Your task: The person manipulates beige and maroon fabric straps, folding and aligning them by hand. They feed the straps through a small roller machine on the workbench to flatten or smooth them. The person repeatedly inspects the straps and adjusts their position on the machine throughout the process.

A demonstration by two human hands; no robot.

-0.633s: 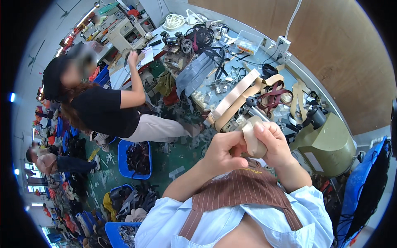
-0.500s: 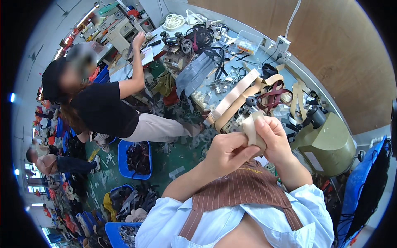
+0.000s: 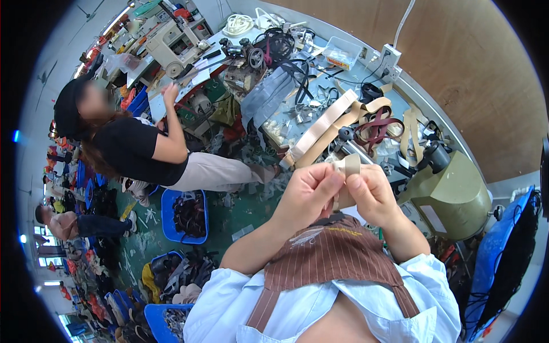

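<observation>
Centrally held: beige strip [image 3: 353, 164], folded over, between the two hands; its upper end stands just above the fingertips, and a lower part shows in the gap below the thumbs.
Left hand [image 3: 309, 190]: narrow, fingers curled, thumb pressed toward the forefinger, pinching the strip from its left side.
Right hand [image 3: 370, 193]: narrow, thumb against the strip, fingers bent behind it; the exact fingertip contact is hidden.
Tabletop [image 3: 357, 75]: beyond the hands, pale blue, strewn with straps and small scraps.
Pale pink strap [image 3: 323, 127]: just beyond the hands, lying at a slant.
Tan strap [image 3: 327, 143]: beside the pink one, on its right.
Maroon strap [image 3: 374, 138]: beyond the right hand, loosely looped.
Olive machine housing [image 3: 457, 200]: right of the right hand, rounded, with a black cylinder [image 3: 437, 158] at its near-left end.
Clear plastic box [image 3: 342, 55]: far beyond the hands, toward the wall.
Black straps [image 3: 278, 48]: far beyond the left hand, tangled.
Blue basket [image 3: 167, 220]: left of the left hand, on the green floor, dark pieces inside.
Co-worker [image 3: 134, 143]: well left of the hands, black top, pale trousers.
Striped brown apron [image 3: 331, 254]: below the hands, worn over a light blue shirt [image 3: 229, 303].
</observation>
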